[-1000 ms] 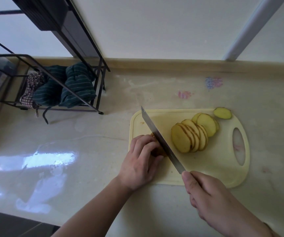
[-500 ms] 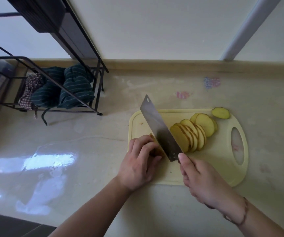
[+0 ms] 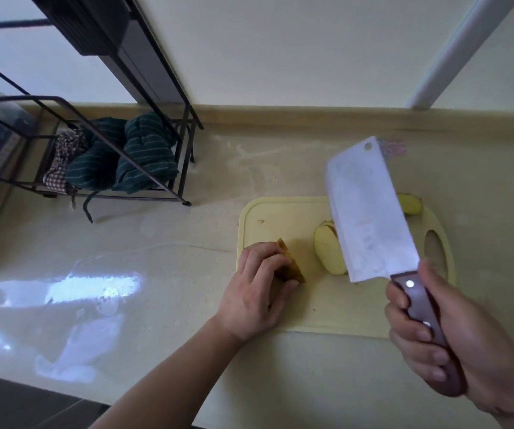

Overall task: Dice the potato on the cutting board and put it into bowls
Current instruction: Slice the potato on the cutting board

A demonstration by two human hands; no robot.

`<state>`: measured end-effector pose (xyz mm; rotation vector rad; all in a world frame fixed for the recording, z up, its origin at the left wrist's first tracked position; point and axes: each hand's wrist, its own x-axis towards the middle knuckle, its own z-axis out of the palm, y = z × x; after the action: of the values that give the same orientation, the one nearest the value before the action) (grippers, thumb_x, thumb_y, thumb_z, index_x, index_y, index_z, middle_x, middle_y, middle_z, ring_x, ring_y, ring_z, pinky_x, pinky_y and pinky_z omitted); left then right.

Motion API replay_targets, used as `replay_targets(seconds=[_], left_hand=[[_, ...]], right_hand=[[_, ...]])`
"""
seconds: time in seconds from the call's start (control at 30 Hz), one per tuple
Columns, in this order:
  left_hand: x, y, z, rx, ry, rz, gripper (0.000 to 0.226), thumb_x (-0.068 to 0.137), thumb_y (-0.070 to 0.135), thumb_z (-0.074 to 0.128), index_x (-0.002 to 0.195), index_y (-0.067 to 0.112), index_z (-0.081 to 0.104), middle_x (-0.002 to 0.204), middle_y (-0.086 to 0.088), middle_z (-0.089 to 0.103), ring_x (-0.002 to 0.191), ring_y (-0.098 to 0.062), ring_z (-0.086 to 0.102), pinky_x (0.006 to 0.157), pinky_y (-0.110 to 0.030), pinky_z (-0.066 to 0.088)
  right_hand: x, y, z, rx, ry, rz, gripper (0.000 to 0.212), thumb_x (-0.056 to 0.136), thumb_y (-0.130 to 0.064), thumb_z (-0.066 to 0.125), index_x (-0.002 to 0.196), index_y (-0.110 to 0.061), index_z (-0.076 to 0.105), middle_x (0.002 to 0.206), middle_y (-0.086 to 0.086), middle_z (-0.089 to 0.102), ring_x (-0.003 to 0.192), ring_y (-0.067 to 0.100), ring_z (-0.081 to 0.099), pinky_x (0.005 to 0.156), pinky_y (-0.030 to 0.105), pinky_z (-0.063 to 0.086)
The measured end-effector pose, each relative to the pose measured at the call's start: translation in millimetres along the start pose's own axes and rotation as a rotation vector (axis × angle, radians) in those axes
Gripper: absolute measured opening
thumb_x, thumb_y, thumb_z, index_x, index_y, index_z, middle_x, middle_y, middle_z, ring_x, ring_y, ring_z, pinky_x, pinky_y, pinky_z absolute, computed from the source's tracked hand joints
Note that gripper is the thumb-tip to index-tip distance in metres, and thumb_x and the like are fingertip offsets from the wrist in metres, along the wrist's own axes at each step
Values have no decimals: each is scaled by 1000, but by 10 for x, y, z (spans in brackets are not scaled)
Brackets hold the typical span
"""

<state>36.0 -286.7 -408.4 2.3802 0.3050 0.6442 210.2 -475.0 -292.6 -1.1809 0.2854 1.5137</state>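
Note:
A pale yellow cutting board (image 3: 289, 218) lies on the counter. My left hand (image 3: 255, 292) holds the remaining end piece of potato (image 3: 293, 264) down at the board's left edge, fingers curled over it. A fan of potato slices (image 3: 328, 252) stands in the middle of the board, mostly hidden behind the cleaver blade. A small potato end (image 3: 410, 204) lies at the board's far right corner. My right hand (image 3: 453, 351) grips the cleaver (image 3: 370, 212) by its brown handle and holds it raised above the board, the flat of the blade facing me. No bowl is in view.
A black wire rack (image 3: 101, 156) with dark green striped cloths (image 3: 132, 156) stands on the counter at the back left. The wall and a raised counter lip (image 3: 311, 114) run along the back. The counter's front edge drops off at lower left.
My right hand has lifted the cleaver off the potato, swung it to the right and turned the blade flat towards me. My left hand stays on the potato end.

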Motion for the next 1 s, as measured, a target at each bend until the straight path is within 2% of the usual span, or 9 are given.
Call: replay_targets(seconds=[0.07,0.17,0.3,0.37,0.4,0.53,0.67,0.87,1.0], left_hand=[[-4,-4,-6,-6,-9,1,26,99,22,59,120,10,52,124,-10,50,115,-33,54,101,-35,47],[-18,-5,-3,26,-7,11,25,98,21,59,120,10,53,123,-9,51,115,-34,54,105,-36,43],[-17,-10,12,50,6,25,25,100,23,59,121,11,53,124,-7,51,113,-34,54,106,-37,43],[-15,-14,21,41,15,31,24,100,22,59,120,11,52,124,-7,50,113,-32,53,105,-37,44],[-14,-17,25,37,18,32,25,98,20,61,120,11,52,124,-7,51,113,-32,53,105,-36,44],[-34,-42,44,40,17,26,27,94,14,66,118,8,54,122,-10,54,112,-35,55,103,-38,45],[-39,-53,41,34,9,35,25,100,19,59,121,6,55,125,-10,53,114,-36,55,103,-40,46],[-12,-32,25,23,11,60,24,103,22,51,122,9,53,128,-9,51,118,-34,53,109,-34,39],[2,-26,19,-2,34,68,23,102,21,53,122,8,54,125,-8,52,117,-32,53,107,-34,41]], right_hand=[[-33,-59,-2,-52,33,-70,64,65,-76,65,70,-16,47,53,5,26,30,11,20,35,18,33],[-118,-68,52,-251,107,-145,69,59,-79,66,70,-14,48,53,8,30,32,12,24,39,19,35],[-209,147,344,-635,111,-136,64,63,-83,49,70,-19,50,52,2,39,36,15,29,38,19,25],[-201,286,472,-857,146,-215,73,64,-90,38,73,-19,51,49,-2,43,37,5,34,38,20,27],[-198,331,520,-927,157,-246,74,69,-89,33,73,-16,49,49,-2,44,38,5,37,42,19,28],[-219,353,632,-1000,188,-268,63,69,-75,28,66,-13,43,49,-5,46,45,6,41,50,21,32],[-230,342,647,-1102,209,-267,64,67,-76,23,66,-16,46,57,-11,57,57,9,53,55,23,39],[-228,335,667,-1190,207,-277,61,65,-77,12,66,-23,41,65,-32,55,63,3,51,61,21,38],[-196,354,670,-1219,236,-273,65,63,-77,9,69,-21,41,64,-23,56,59,8,48,61,24,38]])
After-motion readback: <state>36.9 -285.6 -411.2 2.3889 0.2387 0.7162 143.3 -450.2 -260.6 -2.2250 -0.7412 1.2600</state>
